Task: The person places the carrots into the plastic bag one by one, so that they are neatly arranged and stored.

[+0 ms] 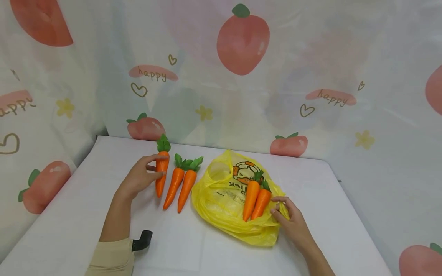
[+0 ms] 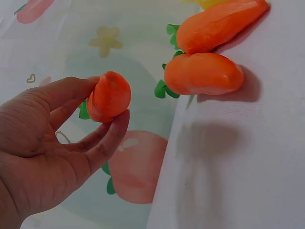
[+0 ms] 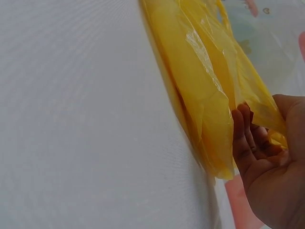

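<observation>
My left hand [image 1: 141,177] grips an orange carrot [image 1: 162,168] with a green leafy top, thumb and fingers on its two sides. In the left wrist view that carrot [image 2: 112,98] points its tip at the camera. Just right of it, two more carrots [image 1: 173,188] [image 1: 187,190] lie side by side on the table, leaves to the back. A yellow plastic bag [image 1: 221,214] with a duck print lies spread to their right. Two carrots [image 1: 251,200] [image 1: 262,203] rest on it. My right hand [image 1: 293,222] pinches the bag's right edge; the right wrist view shows the film [image 3: 209,129] bunched at the fingers.
A white-covered table [image 1: 165,245] carries everything. Behind and to the left hangs a patterned cloth [image 1: 207,84] with fruit, hearts and the word happy. A black piece [image 1: 142,240] juts from the left sleeve [image 1: 110,257] at the wrist.
</observation>
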Demonstrator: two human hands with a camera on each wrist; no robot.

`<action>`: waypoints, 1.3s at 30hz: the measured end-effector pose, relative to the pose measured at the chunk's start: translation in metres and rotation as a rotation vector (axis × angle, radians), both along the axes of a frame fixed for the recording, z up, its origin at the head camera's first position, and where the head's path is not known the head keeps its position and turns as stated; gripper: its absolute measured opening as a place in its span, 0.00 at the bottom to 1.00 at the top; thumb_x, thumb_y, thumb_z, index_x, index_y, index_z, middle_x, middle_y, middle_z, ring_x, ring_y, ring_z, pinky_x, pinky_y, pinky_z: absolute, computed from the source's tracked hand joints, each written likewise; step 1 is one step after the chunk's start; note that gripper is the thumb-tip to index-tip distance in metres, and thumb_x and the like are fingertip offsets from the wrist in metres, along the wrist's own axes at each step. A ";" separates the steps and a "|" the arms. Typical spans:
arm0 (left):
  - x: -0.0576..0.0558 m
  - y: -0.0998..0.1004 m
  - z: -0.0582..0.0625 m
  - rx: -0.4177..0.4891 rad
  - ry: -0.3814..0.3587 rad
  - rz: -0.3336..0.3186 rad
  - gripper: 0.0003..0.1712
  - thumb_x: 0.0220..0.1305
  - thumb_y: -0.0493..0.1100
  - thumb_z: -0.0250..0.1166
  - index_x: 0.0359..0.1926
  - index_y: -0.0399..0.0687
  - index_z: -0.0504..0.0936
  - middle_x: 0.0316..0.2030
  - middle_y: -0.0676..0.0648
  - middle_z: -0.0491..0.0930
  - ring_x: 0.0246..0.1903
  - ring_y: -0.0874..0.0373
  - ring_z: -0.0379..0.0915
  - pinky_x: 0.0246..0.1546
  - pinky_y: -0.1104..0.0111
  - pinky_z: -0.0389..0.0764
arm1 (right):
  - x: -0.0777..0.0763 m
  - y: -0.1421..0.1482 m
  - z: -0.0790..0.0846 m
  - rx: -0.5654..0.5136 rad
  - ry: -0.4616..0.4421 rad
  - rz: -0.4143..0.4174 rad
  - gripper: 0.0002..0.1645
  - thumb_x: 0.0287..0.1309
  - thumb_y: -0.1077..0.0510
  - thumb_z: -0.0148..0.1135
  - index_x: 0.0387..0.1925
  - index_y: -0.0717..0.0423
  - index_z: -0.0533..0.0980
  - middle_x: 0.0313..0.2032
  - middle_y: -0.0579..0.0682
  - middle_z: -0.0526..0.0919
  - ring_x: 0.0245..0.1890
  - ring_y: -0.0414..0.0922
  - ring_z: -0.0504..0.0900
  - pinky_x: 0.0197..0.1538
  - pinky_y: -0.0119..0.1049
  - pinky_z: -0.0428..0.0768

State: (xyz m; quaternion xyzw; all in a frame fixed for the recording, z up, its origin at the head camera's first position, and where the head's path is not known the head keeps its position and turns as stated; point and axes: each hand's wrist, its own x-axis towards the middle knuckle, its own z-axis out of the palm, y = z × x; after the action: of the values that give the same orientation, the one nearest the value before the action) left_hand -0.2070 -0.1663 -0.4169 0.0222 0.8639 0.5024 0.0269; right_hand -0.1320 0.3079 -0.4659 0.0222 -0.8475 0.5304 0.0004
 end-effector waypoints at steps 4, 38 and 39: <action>0.001 0.003 0.005 0.003 0.003 0.006 0.28 0.70 0.39 0.68 0.69 0.51 0.77 0.71 0.37 0.63 0.63 0.35 0.65 0.52 0.45 0.80 | 0.000 0.001 -0.002 -0.018 0.000 0.011 0.19 0.73 0.59 0.63 0.61 0.56 0.73 0.41 0.55 0.74 0.41 0.46 0.76 0.41 0.30 0.78; -0.002 0.056 0.026 0.075 0.031 -0.100 0.26 0.70 0.39 0.68 0.67 0.59 0.79 0.70 0.45 0.65 0.61 0.41 0.68 0.50 0.51 0.81 | 0.001 0.003 -0.003 -0.023 0.030 0.026 0.20 0.73 0.57 0.64 0.61 0.56 0.74 0.41 0.54 0.75 0.41 0.45 0.75 0.42 0.30 0.75; -0.002 0.059 0.027 0.080 0.033 -0.107 0.26 0.70 0.39 0.68 0.67 0.60 0.79 0.70 0.46 0.65 0.60 0.41 0.68 0.49 0.52 0.81 | 0.002 0.003 -0.003 -0.024 0.030 0.026 0.20 0.73 0.57 0.64 0.61 0.56 0.74 0.41 0.54 0.74 0.42 0.45 0.75 0.42 0.30 0.75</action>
State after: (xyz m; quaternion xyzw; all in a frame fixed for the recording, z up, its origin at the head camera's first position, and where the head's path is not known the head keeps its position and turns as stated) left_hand -0.2086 -0.1076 -0.3899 0.0776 0.8410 0.5341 0.0387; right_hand -0.1305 0.3108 -0.4689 0.0410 -0.8407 0.5400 0.0067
